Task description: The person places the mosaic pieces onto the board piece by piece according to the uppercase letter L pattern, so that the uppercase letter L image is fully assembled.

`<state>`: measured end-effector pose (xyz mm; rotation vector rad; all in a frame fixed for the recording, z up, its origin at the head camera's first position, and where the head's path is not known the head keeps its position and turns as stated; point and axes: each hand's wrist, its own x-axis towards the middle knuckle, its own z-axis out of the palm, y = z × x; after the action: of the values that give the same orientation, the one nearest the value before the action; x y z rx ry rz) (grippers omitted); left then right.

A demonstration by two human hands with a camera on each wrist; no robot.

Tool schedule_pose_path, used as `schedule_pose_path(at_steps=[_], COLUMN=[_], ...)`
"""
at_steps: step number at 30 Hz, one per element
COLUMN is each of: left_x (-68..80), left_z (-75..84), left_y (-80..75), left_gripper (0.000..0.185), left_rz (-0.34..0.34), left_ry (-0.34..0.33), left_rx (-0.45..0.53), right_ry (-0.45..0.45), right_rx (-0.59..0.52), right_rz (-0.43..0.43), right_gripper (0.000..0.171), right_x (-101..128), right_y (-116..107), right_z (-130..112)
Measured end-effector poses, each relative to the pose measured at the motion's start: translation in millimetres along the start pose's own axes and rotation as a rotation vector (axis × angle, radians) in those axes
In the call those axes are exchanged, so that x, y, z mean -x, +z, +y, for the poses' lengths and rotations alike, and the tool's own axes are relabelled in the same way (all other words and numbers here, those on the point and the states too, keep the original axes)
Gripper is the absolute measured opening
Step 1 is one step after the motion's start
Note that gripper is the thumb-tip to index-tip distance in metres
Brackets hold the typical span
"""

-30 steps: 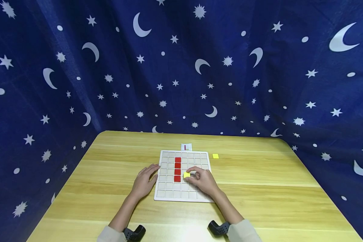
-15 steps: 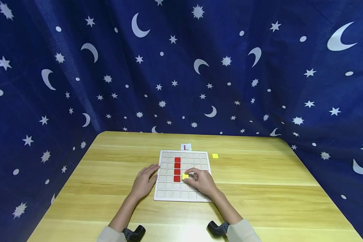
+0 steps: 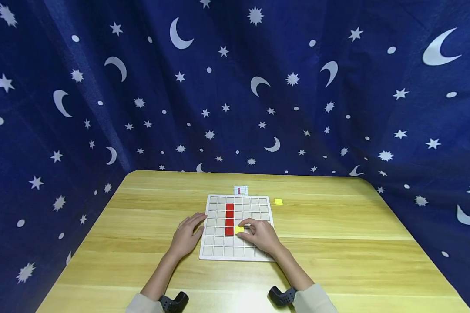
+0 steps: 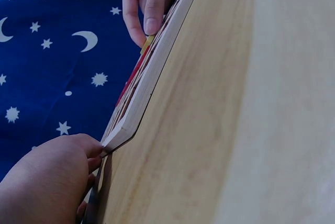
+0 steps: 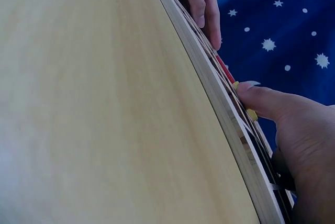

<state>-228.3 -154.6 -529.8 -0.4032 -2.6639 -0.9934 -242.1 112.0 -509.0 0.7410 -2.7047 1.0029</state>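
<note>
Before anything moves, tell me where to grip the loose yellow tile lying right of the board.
Pinch the loose yellow tile by two opposite edges, coming straight down from above. It lies flat on the table, apart from the board, with bare wood all around, so its sides look reachable.

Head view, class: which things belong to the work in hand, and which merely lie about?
In the work:
- white grid board
- yellow tile, pinched by right hand
- four red tiles in a column
- left hand resting at the board's edge

Lying about:
- spare yellow tile
- small pattern card
- wooden table
- starry blue cloth
</note>
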Motion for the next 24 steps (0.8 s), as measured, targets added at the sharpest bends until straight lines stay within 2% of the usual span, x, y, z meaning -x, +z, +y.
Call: schedule_pose_path(at_steps=[15,24], left_x=[-0.3,-0.8], left_z=[-2.5,-1.8], left_y=[-0.2,-0.4], left_gripper=[0.034,0.034], left_rz=[-0.006,-0.009], left_ry=[-0.002,-0.003], left_rx=[-0.005,0.004], right_ry=[-0.016,0.008], right_rx=[0.007,0.017], right_rz=[-0.005,-0.013], right_gripper=[0.026,0.026], right_x=[-0.4,-0.5], right_y=[0.8,0.2], right_z=[-0.1,-1.2])
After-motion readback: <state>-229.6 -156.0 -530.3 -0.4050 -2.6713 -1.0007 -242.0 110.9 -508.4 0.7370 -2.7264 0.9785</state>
